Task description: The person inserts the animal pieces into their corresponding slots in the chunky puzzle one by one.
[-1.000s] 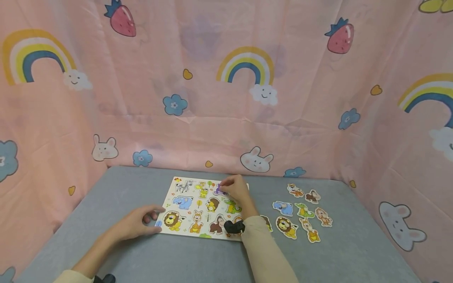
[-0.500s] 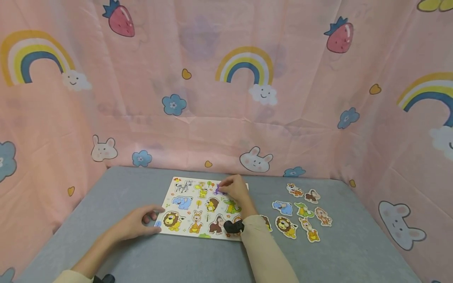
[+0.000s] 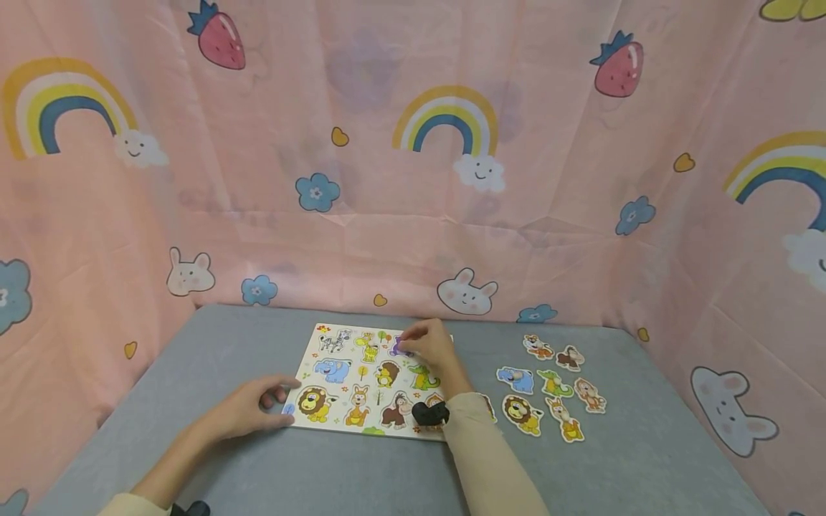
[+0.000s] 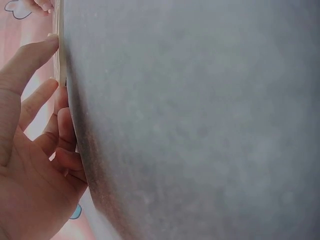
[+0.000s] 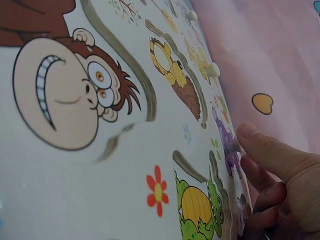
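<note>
A white animal puzzle board [image 3: 342, 423] lies flat on the table. At its near left corner my left hand [image 3: 248, 408] holds the edge with thumb and index finger; the other fingers curl beside it in the left wrist view. Over the far right part of the board, my right hand [image 3: 431, 347] pinches a purple animal puzzle piece [image 5: 230, 152] at its place there. The fingers cover part of this piece. A small pale knob [image 5: 213, 70] stands up from the giraffe picture in the right wrist view. Outlined recesses surround the gorilla [image 5: 55, 95] and crocodile [image 5: 197, 210] pictures.
Right of the board lie several loose animal pieces, among them a lion [image 3: 523, 415], an elephant [image 3: 515, 380], a crocodile [image 3: 555, 383] and a kangaroo [image 3: 566, 420]. The right forearm partly hides another piece [image 3: 488, 407]. A pink printed cloth [image 3: 361, 251] hangs behind the grey table [image 3: 361, 473].
Hardly anything moves. My right hand stays at the purple piece, its forearm shifting very slightly right; the left hand remains on the board's corner.
</note>
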The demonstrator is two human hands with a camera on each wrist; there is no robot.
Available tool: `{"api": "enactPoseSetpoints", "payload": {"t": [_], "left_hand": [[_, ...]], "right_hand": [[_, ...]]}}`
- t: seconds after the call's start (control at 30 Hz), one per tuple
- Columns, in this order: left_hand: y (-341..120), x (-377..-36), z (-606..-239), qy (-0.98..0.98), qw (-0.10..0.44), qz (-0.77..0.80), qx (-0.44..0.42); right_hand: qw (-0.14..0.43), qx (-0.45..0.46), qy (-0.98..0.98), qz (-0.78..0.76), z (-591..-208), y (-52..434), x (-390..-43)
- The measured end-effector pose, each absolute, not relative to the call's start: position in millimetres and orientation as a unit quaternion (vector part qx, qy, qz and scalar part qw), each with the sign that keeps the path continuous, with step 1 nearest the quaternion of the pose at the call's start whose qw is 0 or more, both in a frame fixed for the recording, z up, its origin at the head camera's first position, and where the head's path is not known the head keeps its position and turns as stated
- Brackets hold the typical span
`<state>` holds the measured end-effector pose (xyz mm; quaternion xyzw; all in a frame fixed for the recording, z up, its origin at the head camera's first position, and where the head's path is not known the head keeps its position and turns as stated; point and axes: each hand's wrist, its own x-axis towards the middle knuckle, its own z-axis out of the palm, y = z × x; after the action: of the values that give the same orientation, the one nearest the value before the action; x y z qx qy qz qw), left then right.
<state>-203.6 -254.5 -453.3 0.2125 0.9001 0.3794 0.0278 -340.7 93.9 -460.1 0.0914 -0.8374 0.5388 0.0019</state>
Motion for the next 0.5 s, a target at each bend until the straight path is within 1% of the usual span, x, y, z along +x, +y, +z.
{"api": "enactPoseSetpoints", "payload": {"t": [0.13, 0.3, 0.43, 0.5], "left_hand": [[-255, -203, -453, 0.899, 0.030, 0.382, 0.213], [-254, -202, -452, 0.893, 0.031, 0.393, 0.217], [-254, -202, -452, 0.895, 0.029, 0.388, 0.219], [-254, -202, -452, 0.897, 0.030, 0.384, 0.218]], "right_hand": [[0.000, 0.097, -0.830, 0.550, -458, 100, -342], [-0.004, 0.140, -0.831, 0.538, -455, 112, -345], [0.015, 0.189, -0.833, 0.520, -453, 123, -347], [0.020, 0.199, -0.832, 0.518, -452, 129, -348]]}}
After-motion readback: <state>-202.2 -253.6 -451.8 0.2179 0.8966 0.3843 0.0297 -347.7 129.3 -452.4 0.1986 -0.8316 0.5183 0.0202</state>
